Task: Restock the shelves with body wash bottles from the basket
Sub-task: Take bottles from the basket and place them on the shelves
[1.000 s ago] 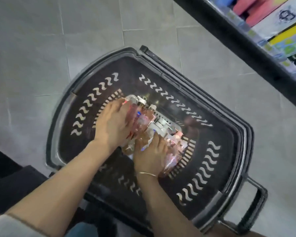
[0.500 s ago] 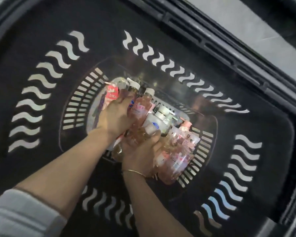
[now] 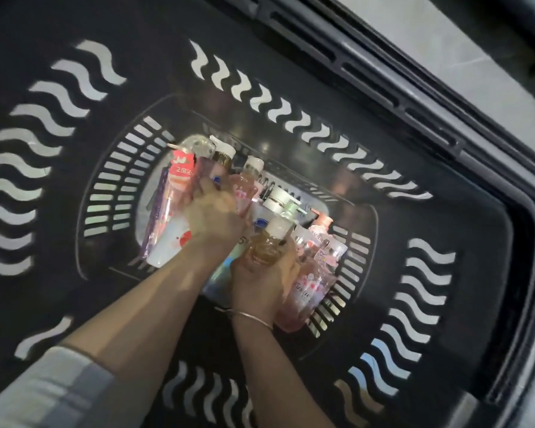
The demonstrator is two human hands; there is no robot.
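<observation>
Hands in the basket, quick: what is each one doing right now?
Left hand: fingers curled round a pink bottle.
Right hand: grips an amber bottle with a white cap.

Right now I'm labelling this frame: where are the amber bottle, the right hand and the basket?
amber bottle (image 3: 264,247): head view, on its amber shoulder below the white cap.
right hand (image 3: 260,281): head view, on its back.
basket (image 3: 445,242): head view, on its dark inner wall.

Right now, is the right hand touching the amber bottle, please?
Touching: the head view shows the right hand with fingers wrapped round the amber bottle.
</observation>
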